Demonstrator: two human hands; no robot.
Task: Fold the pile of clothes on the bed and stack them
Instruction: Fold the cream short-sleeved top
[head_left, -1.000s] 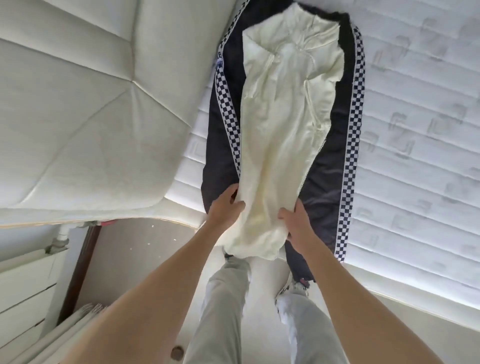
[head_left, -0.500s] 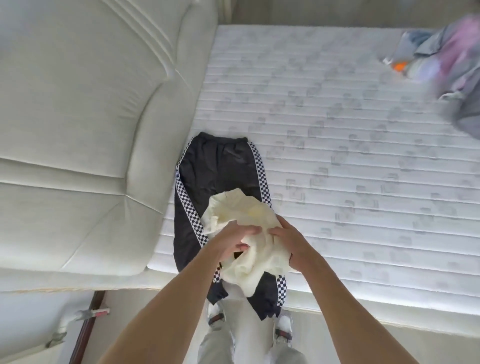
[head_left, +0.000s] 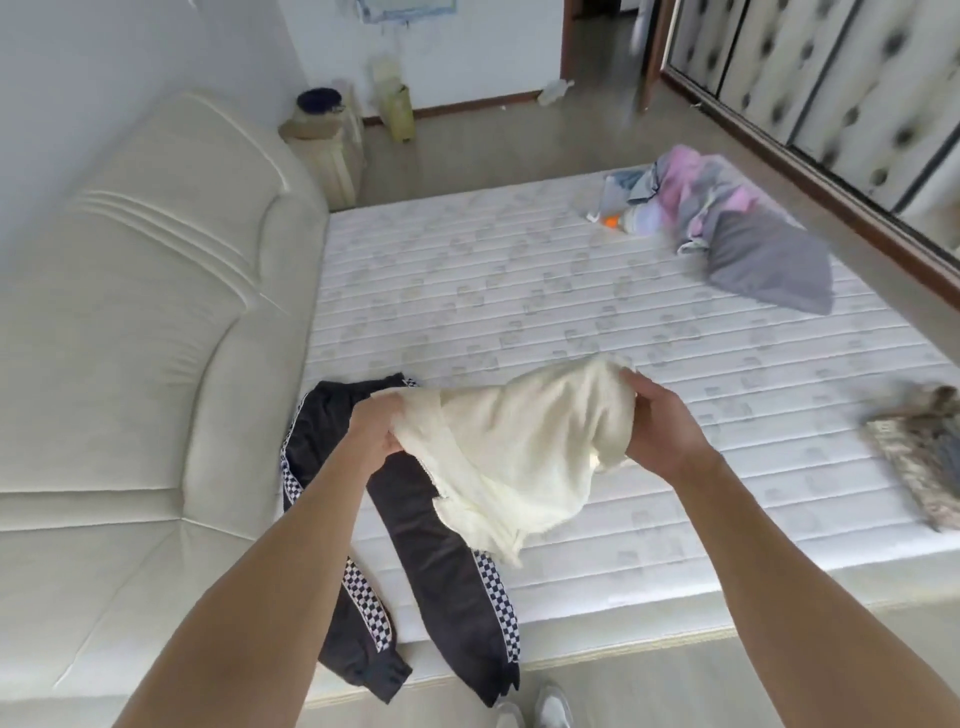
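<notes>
A cream garment (head_left: 519, 447) hangs stretched between both hands above the near part of the mattress (head_left: 519, 291). My left hand (head_left: 375, 426) grips its left edge and my right hand (head_left: 657, 426) grips its right edge. Under it, black track pants with checkered side stripes (head_left: 447, 566) lie flat, their legs hanging over the mattress's near edge. A loose pile of clothes (head_left: 727, 228), pink, grey and blue, sits at the far right of the bed.
A padded cream headboard (head_left: 140, 338) fills the left side. A patterned folded item (head_left: 924, 462) lies at the bed's right edge. A nightstand (head_left: 327, 140) stands beyond the headboard, and a wardrobe (head_left: 831, 78) lines the right wall.
The cream garment was lifted off the black pants, bunched, and now hangs spread between both hands, shifted right. The view rose from the near mattress edge to take in the whole bed.
</notes>
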